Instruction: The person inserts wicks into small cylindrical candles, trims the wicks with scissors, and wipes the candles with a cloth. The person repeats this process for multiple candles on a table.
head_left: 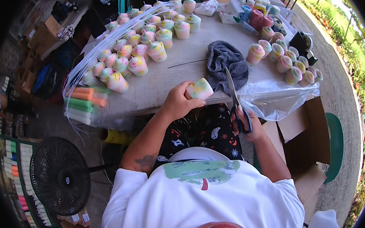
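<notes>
In my left hand [181, 100] is a small pastel candle [200, 89], mottled white, yellow, pink and green, tilted over the table's near edge. The fingers are closed round its side. My right hand [248, 123] grips a pair of scissors [234, 92] by the dark blue handles, blades pointing up and away. The blades look closed together. A crumpled dark grey towel [226, 64] lies just beyond both hands. To the left stand rows of similar candles [138, 66], many with wicks on top, beneath a long bundle of white wicks [84, 63].
More candles [293, 75] stand at the right beside a black tape dispenser [303, 45]. Clear plastic sheeting [272, 97] drapes over the near right edge, above an open cardboard box [306, 131]. Orange, green and white sticks [80, 102] lie at the left corner. A black fan [60, 176] stands lower left.
</notes>
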`<state>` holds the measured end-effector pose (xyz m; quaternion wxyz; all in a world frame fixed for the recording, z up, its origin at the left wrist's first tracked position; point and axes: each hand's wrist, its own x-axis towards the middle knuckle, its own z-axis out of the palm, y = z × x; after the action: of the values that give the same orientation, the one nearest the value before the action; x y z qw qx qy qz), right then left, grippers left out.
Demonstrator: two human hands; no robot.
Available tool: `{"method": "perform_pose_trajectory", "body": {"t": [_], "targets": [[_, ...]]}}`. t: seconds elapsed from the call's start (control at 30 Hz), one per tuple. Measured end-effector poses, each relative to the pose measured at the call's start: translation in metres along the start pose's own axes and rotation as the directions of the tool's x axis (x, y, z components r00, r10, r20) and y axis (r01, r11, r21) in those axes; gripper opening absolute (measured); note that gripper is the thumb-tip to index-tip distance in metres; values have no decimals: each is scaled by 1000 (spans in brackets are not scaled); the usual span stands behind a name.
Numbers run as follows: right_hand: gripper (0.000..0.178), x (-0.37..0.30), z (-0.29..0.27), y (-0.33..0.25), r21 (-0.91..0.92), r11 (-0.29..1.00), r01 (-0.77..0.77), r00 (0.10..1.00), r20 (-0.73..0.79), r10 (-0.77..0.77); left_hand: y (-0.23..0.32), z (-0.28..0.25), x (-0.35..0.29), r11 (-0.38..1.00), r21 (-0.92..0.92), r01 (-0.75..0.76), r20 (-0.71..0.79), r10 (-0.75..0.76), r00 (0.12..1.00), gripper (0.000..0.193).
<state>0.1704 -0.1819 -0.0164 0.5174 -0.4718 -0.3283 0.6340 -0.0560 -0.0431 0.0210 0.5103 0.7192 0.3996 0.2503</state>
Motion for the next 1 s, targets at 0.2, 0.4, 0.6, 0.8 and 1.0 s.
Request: {"method": "perform_pose_trajectory", "body": {"t": [0.2,0.4,0.6,0.8,1.0], "targets": [[42,-3,-4,-1,-14,997,-72,997,-24,72,-1,3,9,998,61,2,-29,0,1000,62],[44,-4,6,-6,-236,967,-96,958,243,154,-18,9,25,993,104,-46,-64,53,997,63],[37,5,-3,-14,8,999,-35,992,123,34,-14,11,25,947,263,-186,-91,216,972,63],[40,11,7,-3,19,998,-51,993,107,49,-15,7,24,989,120,-90,-68,98,993,61],[40,13,7,-9,-37,998,-49,997,50,51,-20,8,24,986,61,-154,-80,158,984,57]]}}
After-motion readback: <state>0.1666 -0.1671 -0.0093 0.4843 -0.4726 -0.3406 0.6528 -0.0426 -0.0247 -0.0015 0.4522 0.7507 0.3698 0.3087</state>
